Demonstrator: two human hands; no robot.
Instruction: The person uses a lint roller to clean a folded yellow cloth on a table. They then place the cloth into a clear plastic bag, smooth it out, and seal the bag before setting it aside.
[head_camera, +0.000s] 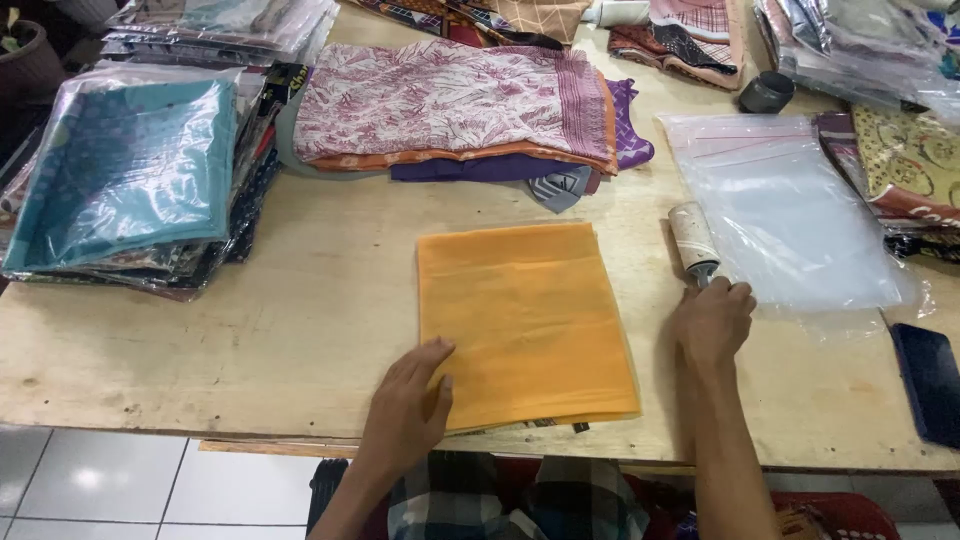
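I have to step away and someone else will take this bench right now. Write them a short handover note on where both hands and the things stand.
Left hand: flat on the near left corner of the folded orange cloth, holding nothing.
Right hand: closed on the handle of the lint roller, which lies on the wooden table right of the cloth.
Empty clear zip bag lies flat, right of the roller.
Done: cloth folded and squared near the table's front edge.
Left: cloth is not yet in the bag.
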